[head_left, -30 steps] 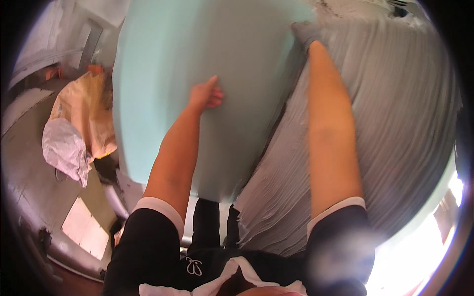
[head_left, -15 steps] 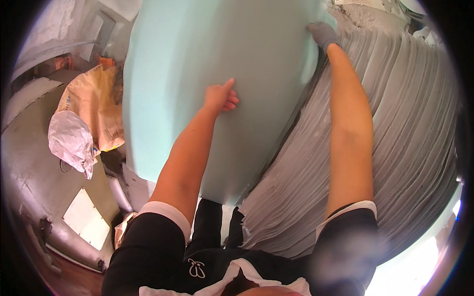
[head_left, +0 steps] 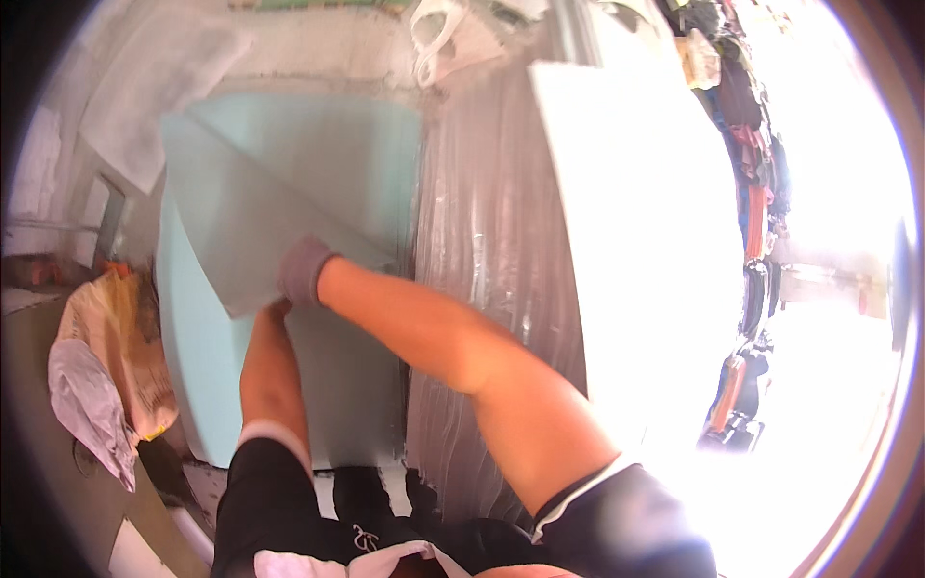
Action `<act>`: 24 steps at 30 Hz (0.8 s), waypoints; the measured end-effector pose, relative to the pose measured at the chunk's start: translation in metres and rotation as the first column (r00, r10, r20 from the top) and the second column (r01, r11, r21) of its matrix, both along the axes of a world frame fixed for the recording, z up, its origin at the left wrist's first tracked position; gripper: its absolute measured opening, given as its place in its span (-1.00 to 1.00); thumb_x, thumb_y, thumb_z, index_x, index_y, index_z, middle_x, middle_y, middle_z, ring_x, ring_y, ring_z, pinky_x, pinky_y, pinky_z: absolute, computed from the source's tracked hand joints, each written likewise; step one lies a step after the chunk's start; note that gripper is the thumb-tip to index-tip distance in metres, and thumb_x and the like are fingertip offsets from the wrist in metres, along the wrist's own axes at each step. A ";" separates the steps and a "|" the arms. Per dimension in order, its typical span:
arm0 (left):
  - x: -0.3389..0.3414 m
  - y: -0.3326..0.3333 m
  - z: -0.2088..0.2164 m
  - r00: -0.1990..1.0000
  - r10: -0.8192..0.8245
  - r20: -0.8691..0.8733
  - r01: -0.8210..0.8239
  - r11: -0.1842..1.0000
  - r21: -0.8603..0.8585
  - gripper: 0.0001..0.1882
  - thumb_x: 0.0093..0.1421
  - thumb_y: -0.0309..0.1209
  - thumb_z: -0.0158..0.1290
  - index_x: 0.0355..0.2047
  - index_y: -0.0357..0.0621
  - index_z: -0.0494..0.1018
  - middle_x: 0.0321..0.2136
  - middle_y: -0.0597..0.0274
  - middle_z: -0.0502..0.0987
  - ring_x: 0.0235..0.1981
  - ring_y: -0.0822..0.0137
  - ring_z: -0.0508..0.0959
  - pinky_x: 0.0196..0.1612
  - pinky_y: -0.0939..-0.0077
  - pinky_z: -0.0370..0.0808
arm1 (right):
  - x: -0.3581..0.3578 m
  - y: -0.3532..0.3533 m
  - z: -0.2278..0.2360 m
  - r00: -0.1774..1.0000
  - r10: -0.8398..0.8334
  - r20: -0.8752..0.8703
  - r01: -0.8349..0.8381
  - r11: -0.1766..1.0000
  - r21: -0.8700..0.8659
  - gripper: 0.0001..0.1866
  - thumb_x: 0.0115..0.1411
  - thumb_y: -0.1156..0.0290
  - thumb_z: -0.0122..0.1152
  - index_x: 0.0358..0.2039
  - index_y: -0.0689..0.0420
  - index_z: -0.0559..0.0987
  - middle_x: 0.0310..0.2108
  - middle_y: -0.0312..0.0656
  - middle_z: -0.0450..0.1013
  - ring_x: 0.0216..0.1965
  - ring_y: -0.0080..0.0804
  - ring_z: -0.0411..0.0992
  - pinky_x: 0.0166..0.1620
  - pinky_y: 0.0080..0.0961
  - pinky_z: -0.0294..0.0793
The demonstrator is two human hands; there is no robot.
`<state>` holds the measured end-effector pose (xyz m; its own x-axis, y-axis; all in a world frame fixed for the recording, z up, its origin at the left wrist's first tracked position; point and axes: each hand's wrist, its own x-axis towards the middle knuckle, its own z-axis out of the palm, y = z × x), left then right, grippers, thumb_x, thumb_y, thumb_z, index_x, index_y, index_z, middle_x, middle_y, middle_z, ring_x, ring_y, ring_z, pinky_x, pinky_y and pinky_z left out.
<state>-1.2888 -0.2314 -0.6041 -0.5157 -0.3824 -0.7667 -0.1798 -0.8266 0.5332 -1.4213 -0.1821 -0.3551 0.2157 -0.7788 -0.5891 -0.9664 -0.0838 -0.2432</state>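
A tall stack of pale blue-green sheets (head_left: 200, 376) stands in front of me. The top sheet (head_left: 246, 212) is turned up at one corner, forming a grey-looking triangular flap. My right hand (head_left: 306, 273), in a grey glove, reaches across to the left and is closed at the flap's lower edge. Just below it, my left hand (head_left: 279, 307) sits against the sheet, mostly hidden by the glove, so its fingers do not show.
Right of the stack is a pile of thin grey layered sheets (head_left: 482, 193), with a bright white panel (head_left: 636, 241) beyond. Brown paper sacking (head_left: 120, 337) and a whitish bag (head_left: 87, 395) lie at the left. Dark, coloured items (head_left: 752, 212) line the far right.
My right hand has come from the stack's right edge across to the left, beside my left hand. A corner of the top sheet is now lifted. The view has shifted right.
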 end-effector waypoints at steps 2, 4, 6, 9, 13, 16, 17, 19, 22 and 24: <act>0.051 -0.020 0.040 0.997 0.071 -0.023 -0.072 0.997 -0.032 -0.40 0.25 0.08 -0.19 0.09 -0.12 0.25 0.06 0.14 0.30 0.00 0.23 0.35 -0.03 0.22 0.34 | 0.032 0.026 -0.003 0.999 -0.022 0.048 0.026 0.995 -0.095 -0.80 0.01 0.33 0.07 -0.43 -0.04 0.66 -0.36 -0.23 0.56 -0.29 -0.25 0.52 -0.28 -0.22 0.46; 0.092 -0.057 0.091 0.981 0.150 -0.123 -0.159 0.985 -0.071 -0.36 0.24 0.10 -0.19 0.15 -0.10 0.20 0.13 0.17 0.23 0.08 0.23 0.29 0.06 0.20 0.29 | 0.067 0.050 -0.011 0.994 0.111 -0.021 -0.113 0.988 -0.103 -0.79 0.01 0.30 0.07 -0.41 -0.04 0.66 -0.38 -0.22 0.56 -0.29 -0.19 0.52 -0.25 -0.17 0.45; 0.127 -0.086 0.142 0.936 0.238 -0.258 -0.271 0.958 -0.098 -0.31 0.24 0.12 -0.19 0.20 -0.08 0.15 0.20 0.20 0.17 0.15 0.22 0.23 0.14 0.18 0.24 | 0.107 0.073 -0.013 0.987 0.138 0.085 -0.136 0.990 -0.022 -0.75 0.05 0.28 0.04 -0.34 0.00 0.64 -0.32 -0.12 0.52 -0.19 -0.13 0.48 -0.16 -0.17 0.45; 0.179 -0.074 0.212 0.681 0.478 -0.554 -0.536 0.841 0.066 -0.28 0.23 0.14 -0.18 0.24 -0.07 0.10 0.22 0.21 0.17 0.19 0.15 0.21 0.18 0.16 0.19 | 0.137 0.096 0.007 0.995 0.051 0.084 -0.044 0.996 -0.078 -0.75 0.05 0.28 0.04 -0.32 -0.01 0.64 -0.27 -0.13 0.51 -0.15 -0.18 0.47 -0.14 -0.18 0.45; 0.239 -0.026 0.269 0.907 0.342 -0.247 -0.307 0.937 0.169 -0.33 0.24 0.02 -0.10 0.23 -0.08 0.10 0.19 0.20 0.21 0.17 0.07 0.22 0.15 0.00 0.20 | 0.142 0.115 0.056 0.972 0.233 -0.010 -0.233 0.971 0.047 -0.79 0.01 0.30 0.07 -0.39 -0.03 0.65 -0.34 -0.14 0.54 -0.22 -0.16 0.50 -0.14 -0.17 0.46; 0.250 0.037 0.283 0.983 0.180 -0.021 -0.169 0.951 0.260 -0.37 0.23 -0.09 -0.03 0.21 -0.09 0.11 0.18 0.16 0.20 0.17 0.03 0.21 0.14 -0.10 0.18 | 0.149 0.129 0.094 0.960 0.278 -0.037 -0.279 0.959 -0.041 -0.81 -0.01 0.31 0.10 -0.44 -0.03 0.66 -0.40 -0.16 0.55 -0.30 -0.14 0.52 -0.19 -0.16 0.48; 0.261 0.051 0.293 0.980 0.195 0.027 -0.197 0.969 0.150 -0.44 0.22 -0.11 -0.02 0.14 -0.13 0.19 0.07 0.10 0.31 0.04 0.08 0.35 0.01 -0.02 0.31 | 0.155 0.137 0.107 0.963 0.268 -0.022 -0.268 0.957 -0.113 -0.82 -0.02 0.31 0.11 -0.45 -0.02 0.66 -0.42 -0.16 0.56 -0.32 -0.14 0.53 -0.21 -0.16 0.48; 0.270 0.080 0.320 0.980 0.172 0.102 -0.171 0.985 -0.024 -0.55 0.22 -0.15 -0.01 0.00 -0.19 0.30 -0.16 0.05 0.46 -0.26 0.18 0.49 -0.25 0.15 0.46 | 0.159 0.159 0.132 0.939 0.337 -0.070 -0.338 0.941 -0.002 -0.83 -0.04 0.33 0.14 -0.45 -0.01 0.66 -0.42 -0.17 0.56 -0.35 -0.15 0.54 -0.29 -0.20 0.51; 0.289 0.139 0.380 0.977 0.144 0.155 -0.102 0.963 -0.250 -0.68 0.21 -0.19 0.00 -0.25 -0.24 0.39 -0.54 0.14 0.50 -0.70 0.33 0.43 -0.65 0.38 0.40 | 0.166 0.212 0.174 0.930 0.360 -0.072 -0.345 0.924 0.164 -0.87 -0.03 0.37 0.14 -0.49 0.03 0.64 -0.44 -0.17 0.56 -0.34 -0.16 0.54 -0.32 -0.26 0.52; 0.300 0.182 0.428 0.969 0.216 0.122 -0.170 0.937 -0.304 -0.71 0.19 -0.22 0.04 -0.37 -0.24 0.40 -0.67 0.22 0.45 -0.82 0.38 0.34 -0.76 0.46 0.30 | 0.178 0.249 0.203 0.932 0.345 -0.109 -0.332 0.935 0.123 -0.88 -0.02 0.39 0.14 -0.51 0.03 0.64 -0.45 -0.18 0.56 -0.34 -0.16 0.54 -0.33 -0.27 0.52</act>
<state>-0.9888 -0.0490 -0.1763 -0.2969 -0.6796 -0.6708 -0.1292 -0.6675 0.7333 -1.2437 0.0672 -0.1516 0.3741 -0.6076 -0.7007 -0.9083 -0.3924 -0.1447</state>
